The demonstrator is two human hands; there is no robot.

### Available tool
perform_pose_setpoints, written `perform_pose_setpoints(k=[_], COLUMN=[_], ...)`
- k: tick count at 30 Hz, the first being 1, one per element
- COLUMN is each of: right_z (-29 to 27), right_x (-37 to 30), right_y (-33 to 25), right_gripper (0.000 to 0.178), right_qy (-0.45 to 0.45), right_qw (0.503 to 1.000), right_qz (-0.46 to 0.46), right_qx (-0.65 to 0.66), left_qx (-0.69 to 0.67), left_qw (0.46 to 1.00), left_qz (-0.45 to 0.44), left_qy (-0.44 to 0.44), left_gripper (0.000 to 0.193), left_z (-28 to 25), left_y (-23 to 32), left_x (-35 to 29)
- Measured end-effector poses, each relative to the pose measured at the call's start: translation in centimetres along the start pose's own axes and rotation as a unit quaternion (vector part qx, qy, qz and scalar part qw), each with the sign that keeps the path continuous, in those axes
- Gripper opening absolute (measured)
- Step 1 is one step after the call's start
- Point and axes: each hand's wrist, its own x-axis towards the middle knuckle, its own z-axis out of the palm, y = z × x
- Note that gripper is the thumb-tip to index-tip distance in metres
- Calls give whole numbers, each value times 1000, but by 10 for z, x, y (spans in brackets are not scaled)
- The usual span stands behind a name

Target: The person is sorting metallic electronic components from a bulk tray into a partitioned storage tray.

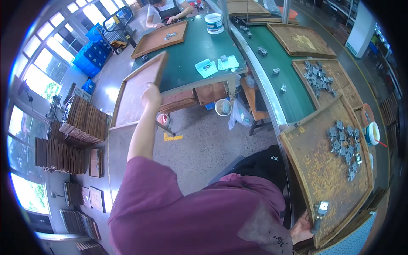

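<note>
My left hand [151, 98], at the end of an outstretched arm, is closed on the rim of a shallow wooden tray [132, 94]. That tray is tilted beside the green table, with no parts visible in it. My right hand [301, 229] is low at the right, its fingers closed at the near rim of another wooden tray [314, 163]. Grey metal parts [345, 142] lie clustered on this tray. Near my right fingers are a bright metal piece [323, 207] and a dark piece [315, 224], whose kind I cannot make out.
A green table [187, 55] holds a white bucket [213, 23], papers [206, 68] and another tray [163, 39]; a person works behind it. A green conveyor belt [272, 80] carries several metal parts. Stacked wooden trays [85, 121] and blue crates [89, 57] stand at the left.
</note>
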Motion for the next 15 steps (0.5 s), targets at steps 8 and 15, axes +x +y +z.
perform_pose_setpoints(k=[8, 15], right_z=[-10, -19], right_x=[1, -10], right_y=[-5, -14], right_gripper=[55, 53], right_qy=[-20, -66], right_qw=[1000, 989], right_qz=[22, 73], right_qx=[-2, 107], left_qx=[13, 115], left_qw=[995, 978], left_qz=[12, 78], left_qy=[-100, -159], left_gripper=[37, 38], left_z=[105, 125], left_y=[65, 132], left_x=[50, 80])
